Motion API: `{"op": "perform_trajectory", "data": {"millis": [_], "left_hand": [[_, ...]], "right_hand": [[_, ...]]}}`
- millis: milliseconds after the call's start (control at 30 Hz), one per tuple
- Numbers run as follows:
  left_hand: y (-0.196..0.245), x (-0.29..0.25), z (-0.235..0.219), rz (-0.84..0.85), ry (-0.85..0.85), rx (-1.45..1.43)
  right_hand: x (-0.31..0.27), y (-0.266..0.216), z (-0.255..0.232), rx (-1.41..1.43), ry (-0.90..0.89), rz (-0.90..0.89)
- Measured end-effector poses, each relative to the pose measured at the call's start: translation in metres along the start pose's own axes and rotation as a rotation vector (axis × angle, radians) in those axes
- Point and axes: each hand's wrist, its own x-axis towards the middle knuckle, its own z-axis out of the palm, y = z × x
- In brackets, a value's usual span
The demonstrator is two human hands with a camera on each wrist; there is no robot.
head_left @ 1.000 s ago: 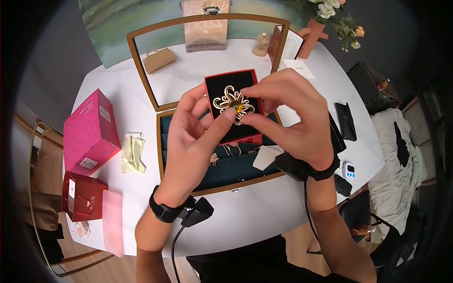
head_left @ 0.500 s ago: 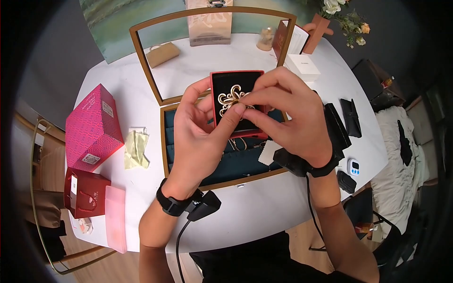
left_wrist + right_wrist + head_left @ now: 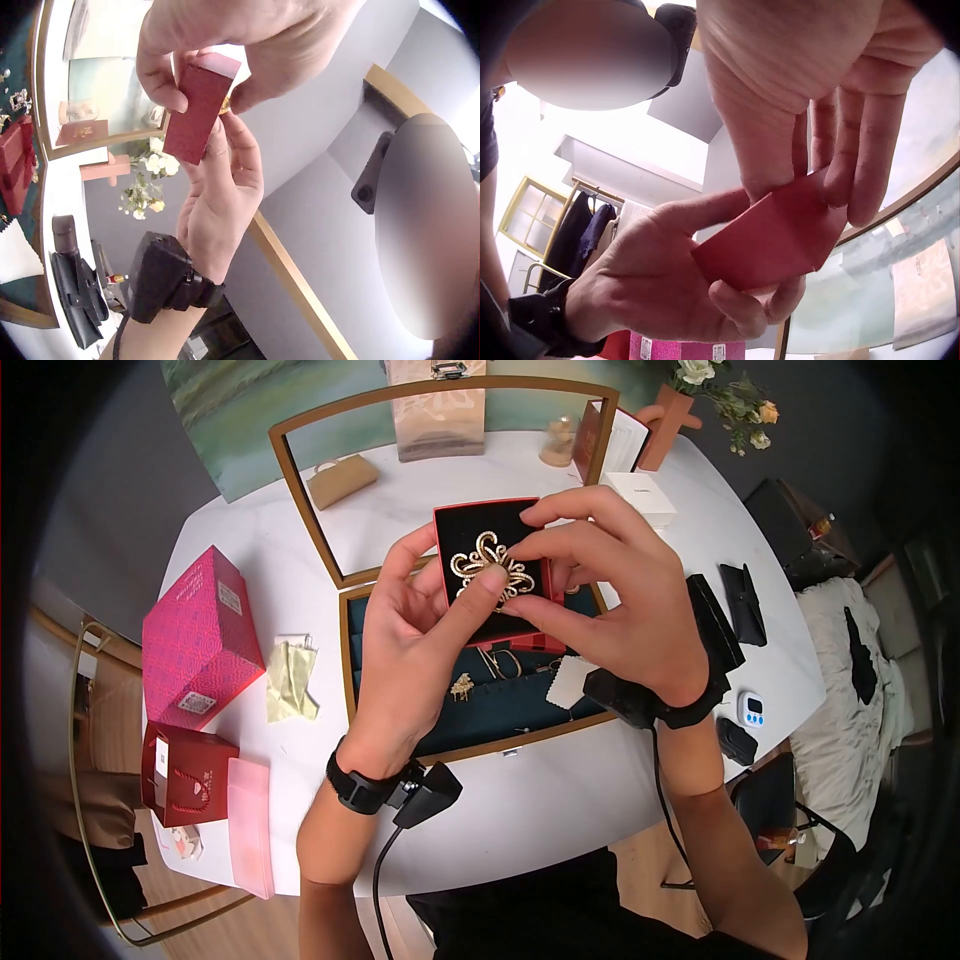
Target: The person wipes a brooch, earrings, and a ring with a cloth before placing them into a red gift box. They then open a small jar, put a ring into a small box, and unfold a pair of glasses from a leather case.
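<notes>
In the head view, my left hand (image 3: 405, 640) holds a small open red box (image 3: 761, 232) from the left, its thumb pressing on the middle of a brooch (image 3: 487, 548). The brooch has gold loops set with sparkling stones and lies against the box's black lining (image 3: 465, 520). My right hand (image 3: 635, 600) pinches the brooch's right side between thumb and index finger, with another fingertip at the box's upper right edge. Below the hands stands a jewelry case (image 3: 470, 742) with its glass lid (image 3: 300, 510) raised; gold jewelry (image 3: 461, 686) lies on its dark teal lining.
On the left are a pink patterned box (image 3: 200, 630), a red gift bag (image 3: 190, 775), a pink pouch (image 3: 250, 825) and a yellowish cloth (image 3: 291, 678). Black cases (image 3: 742, 605) and a white timer (image 3: 751, 709) lie right. A white box (image 3: 640, 498) stands behind.
The left thumb now covers the brooch's yellow centre stone, visible a second ago. My right fingertips, gathered over the brooch's middle half a second ago, have shifted to its right side and spread.
</notes>
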Motion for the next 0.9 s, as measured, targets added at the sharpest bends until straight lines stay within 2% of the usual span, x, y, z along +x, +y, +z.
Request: {"op": "perform_trajectory", "data": {"millis": [67,133,167,233,400,667,900], "left_hand": [[0.0004,0.0008,-0.0009,-0.007,0.018,0.013],[0.0013,0.0026,-0.0043,-0.079,0.019,-0.179],[0.0007,0.0025,-0.0046,-0.081,0.019,-0.179],[-0.0002,0.0023,-0.0053,-0.114,0.044,-0.063],[0.0001,0.0019,-0.0017,-0.109,0.070,-0.028],[0.0013,0.0018,-0.0040,-0.080,0.089,0.014],[-0.0005,-0.0016,-0.0007,-0.043,0.071,0.035]], "right_hand": [[-0.0006,0.0018,0.0016,0.003,-0.013,0.007],[-0.0004,0.0039,0.0023,-0.027,-0.006,-0.005],[-0.0003,0.0045,0.0030,-0.055,-0.003,-0.019],[-0.0005,0.0039,0.0048,-0.056,-0.003,-0.015],[-0.0017,-0.0023,0.0038,-0.110,-0.064,0.066],[-0.0021,0.0008,0.0038,-0.177,-0.061,-0.085],[-0.0021,-0.0008,0.0003,-0.156,-0.032,-0.068]]}}
